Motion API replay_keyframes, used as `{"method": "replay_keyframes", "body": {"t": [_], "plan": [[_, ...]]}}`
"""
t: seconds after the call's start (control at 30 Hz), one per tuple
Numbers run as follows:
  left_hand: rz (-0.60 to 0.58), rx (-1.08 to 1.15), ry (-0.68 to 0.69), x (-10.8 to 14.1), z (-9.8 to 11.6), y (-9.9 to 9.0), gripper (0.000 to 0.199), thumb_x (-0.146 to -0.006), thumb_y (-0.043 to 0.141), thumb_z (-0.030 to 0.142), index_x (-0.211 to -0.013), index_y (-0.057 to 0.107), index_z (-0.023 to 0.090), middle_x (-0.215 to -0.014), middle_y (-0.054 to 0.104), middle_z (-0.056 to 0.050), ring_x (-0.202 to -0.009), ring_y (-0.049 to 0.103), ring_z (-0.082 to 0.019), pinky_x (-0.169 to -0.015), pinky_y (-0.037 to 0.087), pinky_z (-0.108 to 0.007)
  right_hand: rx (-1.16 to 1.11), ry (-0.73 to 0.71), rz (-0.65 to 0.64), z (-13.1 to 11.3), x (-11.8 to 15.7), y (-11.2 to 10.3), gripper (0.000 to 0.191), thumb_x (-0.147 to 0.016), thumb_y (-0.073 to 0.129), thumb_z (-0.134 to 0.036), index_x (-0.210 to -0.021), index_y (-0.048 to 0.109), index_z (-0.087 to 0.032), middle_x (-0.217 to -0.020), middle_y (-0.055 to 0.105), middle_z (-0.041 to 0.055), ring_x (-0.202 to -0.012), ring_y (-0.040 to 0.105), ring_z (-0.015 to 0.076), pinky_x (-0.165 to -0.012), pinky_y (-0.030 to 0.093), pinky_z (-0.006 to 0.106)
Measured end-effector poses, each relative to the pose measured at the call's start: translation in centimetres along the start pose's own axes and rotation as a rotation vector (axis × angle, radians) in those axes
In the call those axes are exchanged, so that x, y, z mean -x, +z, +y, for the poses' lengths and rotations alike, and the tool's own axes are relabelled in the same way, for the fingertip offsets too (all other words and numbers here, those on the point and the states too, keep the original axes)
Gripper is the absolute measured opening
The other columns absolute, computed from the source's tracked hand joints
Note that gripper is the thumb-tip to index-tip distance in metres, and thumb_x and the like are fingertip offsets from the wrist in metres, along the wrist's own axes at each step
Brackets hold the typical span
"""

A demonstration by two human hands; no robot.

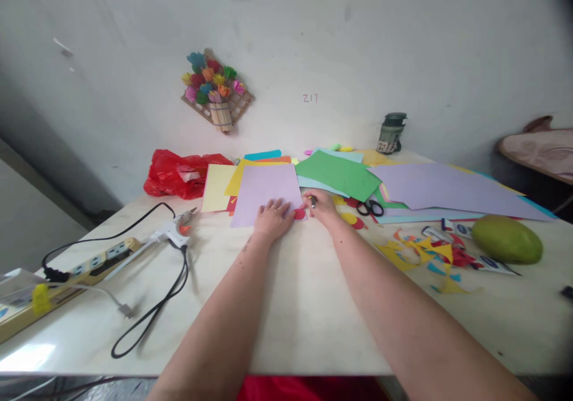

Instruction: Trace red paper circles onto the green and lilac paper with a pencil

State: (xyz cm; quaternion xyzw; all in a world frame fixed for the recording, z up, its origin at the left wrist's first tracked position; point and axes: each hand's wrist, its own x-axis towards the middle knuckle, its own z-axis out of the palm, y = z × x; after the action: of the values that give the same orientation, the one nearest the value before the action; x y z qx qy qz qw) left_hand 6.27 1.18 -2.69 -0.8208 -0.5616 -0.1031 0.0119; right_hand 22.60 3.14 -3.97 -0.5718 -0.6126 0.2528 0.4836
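A light purple sheet (266,186) lies on the white table. My left hand (273,219) rests on its lower right part with the fingers spread, the thumb side touching a small red circle (299,214) at the sheet's corner. Just right of the circle, my right hand (320,206) is closed around a dark pen (313,201), near the sheet's right edge. Black-handled scissors (370,208) lie right of my right hand, close to yellow and red paper circles (351,219).
Left are a glue gun (173,229) with a looping cord, a power strip (96,262) and a red plastic bag (172,173). Right are a green sheet (338,173), yellow paper scraps (418,255), glue tubes and a green mango (507,239). A bottle (391,133) stands behind.
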Motion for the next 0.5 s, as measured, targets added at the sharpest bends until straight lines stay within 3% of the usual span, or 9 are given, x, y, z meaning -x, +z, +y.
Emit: {"method": "replay_keyframes", "body": {"t": [0.5], "plan": [[-0.001,-0.015,-0.003,-0.12,-0.1,0.18,0.053,-0.081,0.019,0.058,-0.124,0.036,0.033,-0.136,0.029,0.004,-0.124,0.02,-0.021,-0.098,0.018,-0.043,0.011,-0.003,-0.016,0.09,-0.07,0.09,0.016,-0.07,0.047,-0.03,-0.077,0.058,-0.02,-0.059,0.063,-0.0031,-0.036,0.047,0.0053,-0.037,0.035,0.016]]}}
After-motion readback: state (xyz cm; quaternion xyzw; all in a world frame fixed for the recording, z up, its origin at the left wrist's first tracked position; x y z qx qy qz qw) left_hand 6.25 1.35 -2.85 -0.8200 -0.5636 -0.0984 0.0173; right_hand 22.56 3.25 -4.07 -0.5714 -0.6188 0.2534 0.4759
